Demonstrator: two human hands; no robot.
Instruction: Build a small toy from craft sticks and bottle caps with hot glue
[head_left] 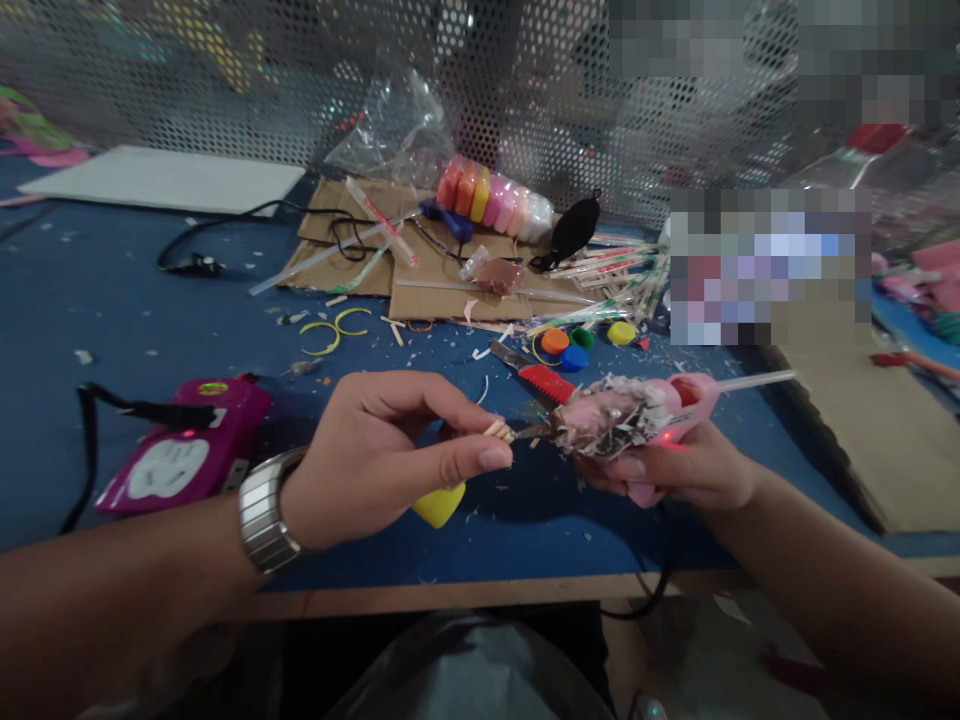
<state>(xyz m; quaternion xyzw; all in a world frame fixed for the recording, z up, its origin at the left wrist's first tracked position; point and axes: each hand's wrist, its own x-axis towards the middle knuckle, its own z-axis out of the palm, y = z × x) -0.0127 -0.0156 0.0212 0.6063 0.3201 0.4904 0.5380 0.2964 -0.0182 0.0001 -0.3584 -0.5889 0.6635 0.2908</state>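
Note:
My left hand (397, 450) pinches a small bundle of pale sticks (499, 431) between thumb and forefinger; only their ends show. Wrapped around a pink hot glue gun (622, 415) is my right hand (675, 468). The gun's nozzle points left and is at the stick ends; whether it touches them I cannot tell. Stringy grey scraps cling to its front, a small red light glows, and a clear glue stick (757, 380) juts from its back. A yellow piece (440, 505) shows below my left hand, partly hidden. Just behind the gun lies a red-handled utility knife (544, 382).
A magenta box with a cord (195, 440) sits at left on the blue table (135, 310). Bottle caps (574, 358), cardboard (450, 300), straws and sticks (622, 270) and a row of colored clay packs (491, 198) lie behind. A perforated metal panel (300, 90) closes the back.

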